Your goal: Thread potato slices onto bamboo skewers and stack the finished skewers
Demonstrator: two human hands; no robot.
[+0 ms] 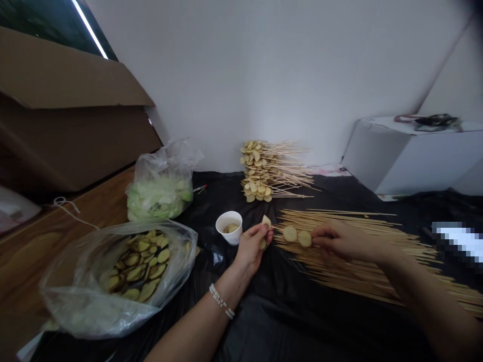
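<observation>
Pinched between the fingers of my left hand (251,246) are potato slices (266,221), one standing up at the fingertips and another lower in the palm. My right hand (339,240) is closed on a thin wooden skewer, mostly hidden by the fingers, that carries two round potato slices (297,236). The skewer's tip points left toward my left hand. Beneath my right hand lies a wide spread of bare bamboo skewers (339,276). Just left of my left hand stands a white paper cup (222,221) with several slices inside.
A clear plastic bag (71,296) of potato slices lies open at left, with a tied bag of pale green vegetable (160,193) behind it. Loaded potato skewers (260,171) are stacked by the wall. A cardboard box (75,136) and a white box (400,156) flank the black plastic cover (271,311).
</observation>
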